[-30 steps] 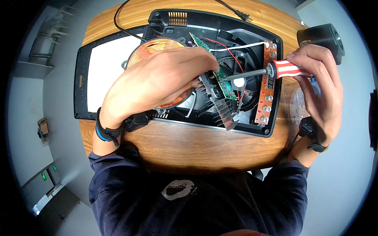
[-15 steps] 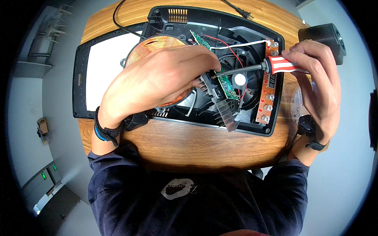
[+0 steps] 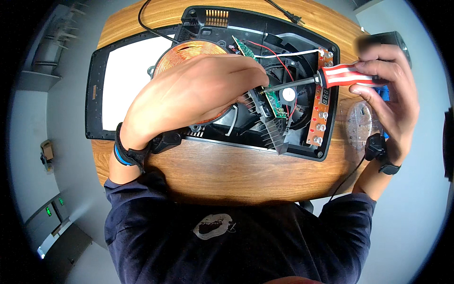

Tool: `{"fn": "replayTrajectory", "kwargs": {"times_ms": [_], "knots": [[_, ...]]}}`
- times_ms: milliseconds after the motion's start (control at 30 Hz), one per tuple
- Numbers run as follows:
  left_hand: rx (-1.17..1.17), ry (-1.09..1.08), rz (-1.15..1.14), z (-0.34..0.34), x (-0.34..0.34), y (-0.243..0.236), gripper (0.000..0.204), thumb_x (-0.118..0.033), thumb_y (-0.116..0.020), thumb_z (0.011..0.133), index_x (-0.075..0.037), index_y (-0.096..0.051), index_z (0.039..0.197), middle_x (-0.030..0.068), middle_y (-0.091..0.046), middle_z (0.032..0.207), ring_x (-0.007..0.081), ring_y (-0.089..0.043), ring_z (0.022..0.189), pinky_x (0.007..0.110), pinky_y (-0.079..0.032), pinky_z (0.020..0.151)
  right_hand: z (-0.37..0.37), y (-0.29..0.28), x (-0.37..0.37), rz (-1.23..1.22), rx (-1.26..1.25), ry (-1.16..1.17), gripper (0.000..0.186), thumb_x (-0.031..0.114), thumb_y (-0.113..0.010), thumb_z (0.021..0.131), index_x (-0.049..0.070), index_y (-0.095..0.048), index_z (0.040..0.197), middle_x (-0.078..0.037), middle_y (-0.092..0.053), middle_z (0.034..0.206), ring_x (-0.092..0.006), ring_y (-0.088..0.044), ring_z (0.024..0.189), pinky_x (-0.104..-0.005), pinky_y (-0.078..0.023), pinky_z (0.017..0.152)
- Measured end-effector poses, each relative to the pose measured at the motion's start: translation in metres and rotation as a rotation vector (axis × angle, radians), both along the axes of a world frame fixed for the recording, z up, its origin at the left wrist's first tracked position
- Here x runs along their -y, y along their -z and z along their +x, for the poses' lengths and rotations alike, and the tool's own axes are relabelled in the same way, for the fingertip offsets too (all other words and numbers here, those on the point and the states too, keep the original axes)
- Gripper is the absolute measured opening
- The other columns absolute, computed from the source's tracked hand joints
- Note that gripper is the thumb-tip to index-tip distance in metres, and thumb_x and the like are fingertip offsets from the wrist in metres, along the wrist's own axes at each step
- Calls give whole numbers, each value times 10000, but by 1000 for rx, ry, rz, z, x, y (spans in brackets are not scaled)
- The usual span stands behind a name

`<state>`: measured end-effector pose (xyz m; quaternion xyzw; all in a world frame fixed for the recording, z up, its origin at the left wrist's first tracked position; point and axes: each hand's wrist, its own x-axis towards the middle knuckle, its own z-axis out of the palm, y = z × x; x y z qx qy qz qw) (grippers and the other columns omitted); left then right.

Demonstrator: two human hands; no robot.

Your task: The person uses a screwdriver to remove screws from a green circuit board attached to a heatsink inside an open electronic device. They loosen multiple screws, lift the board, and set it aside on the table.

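Observation:
An opened induction cooker's black housing lies before me. My left hand reaches over the copper coil, its fingers closed at the upper edge of a green circuit board that stands tilted, with a finned heat sink beside it. The fingertips are partly hidden. In my right hand is a screwdriver with a red and white handle. Its shaft points left, and the tip meets the board close to my left fingertips. One right finger is blurred.
Behind the board is a round black fan. An orange control board lines the housing's right side. Left lies a black-framed white panel. A clear plastic tray, a black object and a power plug are on the wooden table.
My right hand has shifted right towards the handle's end, its fingers looser and one raised in a blur. The screwdriver tip and my left hand stay nearly in place.

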<state>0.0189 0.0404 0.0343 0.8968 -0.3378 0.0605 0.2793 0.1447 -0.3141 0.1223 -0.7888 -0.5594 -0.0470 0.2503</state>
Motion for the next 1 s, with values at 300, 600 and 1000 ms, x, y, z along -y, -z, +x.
{"fn": "replayTrajectory", "kwargs": {"times_ms": [300, 600, 1000], "knots": [[42, -33, -6, -3, 0, 8, 551, -40, -771, 897, -102, -688, 1438, 104, -722, 1449, 346, -707, 1297, 437, -574, 1115, 16, -15, 9, -48, -257, -37, 202, 15, -729, 1039, -13, -657, 1226, -192, -504, 1512, -310, -616, 1345, -486, -509, 1161], [-19, -13, 56, -5, 4, 3, 525, -37, -798, 870, -84, -700, 1384, 105, -736, 1401, 335, -724, 1251, 428, -595, 1078, 5, -19, -5, -116, -379, 276, 453, 188, -788, 1049, 18, -608, 1429, -97, -659, 1369, -151, -672, 1140, -271, -579, 886], [138, 38, 117, 0, 9, 2, 523, -22, -815, 829, -52, -703, 1339, 117, -749, 1342, 335, -736, 1214, 430, -610, 1038, 13, -14, 1, -11, -393, 168, 387, 174, -766, 1073, 13, -570, 1366, -74, -634, 1274, -125, -645, 1127, -295, -596, 948]]}}
